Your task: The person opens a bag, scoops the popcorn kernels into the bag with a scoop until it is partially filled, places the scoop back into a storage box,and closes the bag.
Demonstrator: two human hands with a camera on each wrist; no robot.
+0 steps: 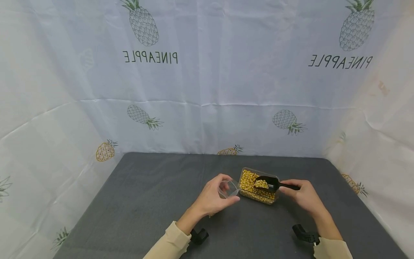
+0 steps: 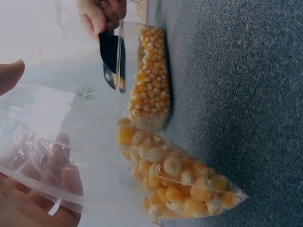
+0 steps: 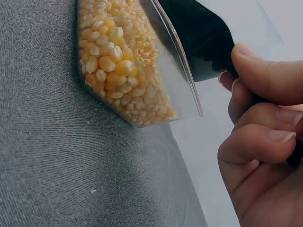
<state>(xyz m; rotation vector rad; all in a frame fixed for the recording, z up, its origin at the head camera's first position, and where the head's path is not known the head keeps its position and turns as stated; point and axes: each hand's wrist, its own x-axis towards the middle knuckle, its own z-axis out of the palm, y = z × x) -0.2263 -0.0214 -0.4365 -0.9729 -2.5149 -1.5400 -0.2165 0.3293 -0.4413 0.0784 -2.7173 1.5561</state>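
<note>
My left hand [image 1: 211, 197] holds a clear plastic bag [image 1: 230, 190] by its spread mouth, thumb on one side and fingers on the other. Corn kernels [image 2: 175, 184] fill the bag's pointed lower end, low over the cloth in the left wrist view. To the right, my right hand [image 1: 307, 197] grips the handle of a black scoop [image 1: 273, 182]. The scoop carries some kernels and overlaps the top of a clear box [image 3: 182, 106] of corn. In the right wrist view, thumb and curled fingers wrap the handle; the scoop's inside is hidden there.
Dark grey cloth [image 1: 155, 201] covers the table. White curtains with pineapple prints [image 1: 200, 79] hang behind it and at both sides. A black wrist camera [image 1: 199, 236] sits on the left wrist, another [image 1: 305, 234] on the right. Small pale specks lie near the box.
</note>
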